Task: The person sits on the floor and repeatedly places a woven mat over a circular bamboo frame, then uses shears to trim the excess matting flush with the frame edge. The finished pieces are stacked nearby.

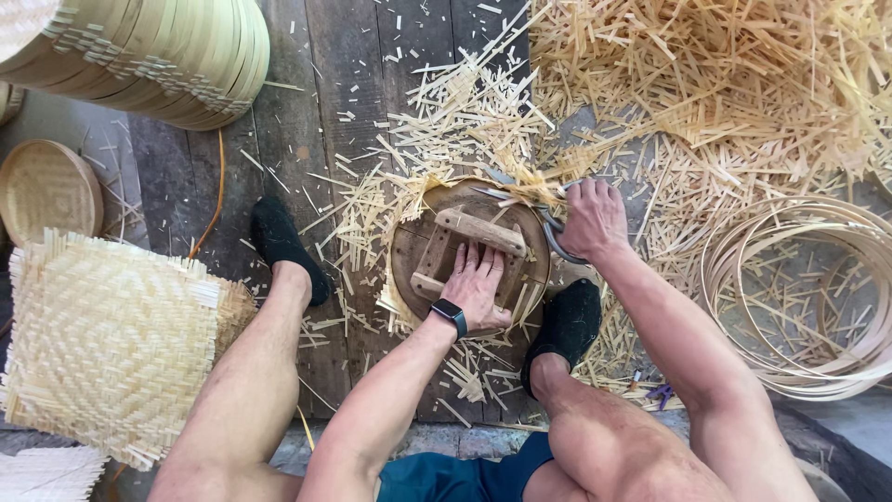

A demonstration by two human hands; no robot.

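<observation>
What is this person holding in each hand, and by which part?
The right hand grips large shears by their handles. The left hand holds nothing; it presses flat on the round wooden form.

I have just one camera, and it sits on the person's head. It looks almost straight down past the knees to the wooden floor [316, 84]. It is close enough that the arms and legs fill the bottom of the picture. The round wooden disc [469, 251] sits near the middle. No other view shares this scene.
</observation>
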